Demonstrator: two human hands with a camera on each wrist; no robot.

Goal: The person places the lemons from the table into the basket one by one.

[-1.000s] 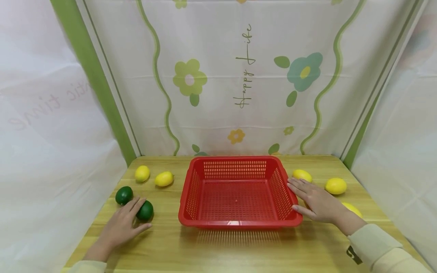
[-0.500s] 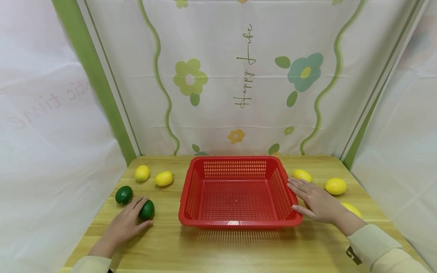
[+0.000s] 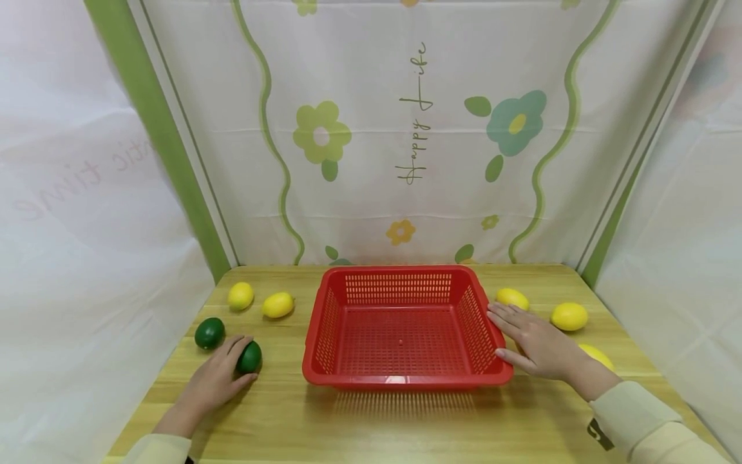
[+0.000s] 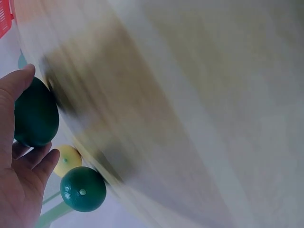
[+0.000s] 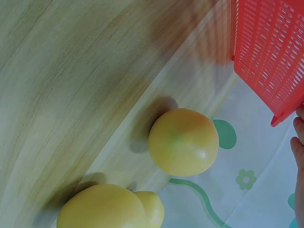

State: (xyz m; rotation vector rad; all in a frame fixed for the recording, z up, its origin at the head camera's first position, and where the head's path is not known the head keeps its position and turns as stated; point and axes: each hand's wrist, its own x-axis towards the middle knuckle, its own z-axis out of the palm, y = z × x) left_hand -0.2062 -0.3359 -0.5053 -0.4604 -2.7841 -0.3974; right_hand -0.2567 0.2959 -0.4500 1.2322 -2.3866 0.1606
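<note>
At the table's left side, my left hand (image 3: 211, 380) holds a dark green lime (image 3: 251, 357), thumb on its near side and fingers over its far side. In the left wrist view, thumb and fingertips lie round this lime (image 4: 35, 114), which is close to the tabletop. Just behind the hand rests a second green lime (image 3: 209, 333). In the middle stands a red plastic basket (image 3: 348, 379) with slotted walls, nothing inside it. My right hand (image 3: 539, 345) rests with extended fingers on its right rim; the right wrist view shows only the fingertips (image 5: 298, 137) at that rim.
Two yellow lemons, one lemon (image 3: 240, 296) at the back left and another lemon (image 3: 278, 305) beside it, lie left of the basket. Right of it are a lemon (image 3: 513, 298), a lemon (image 3: 569, 317) and a lemon (image 3: 597, 356) partly behind my wrist. A printed curtain (image 3: 359, 193) backs the wooden table.
My left hand has shifted slightly to the right, away from the other lime, and its thumb has closed in on the lime it holds. My right hand and the basket stay put.
</note>
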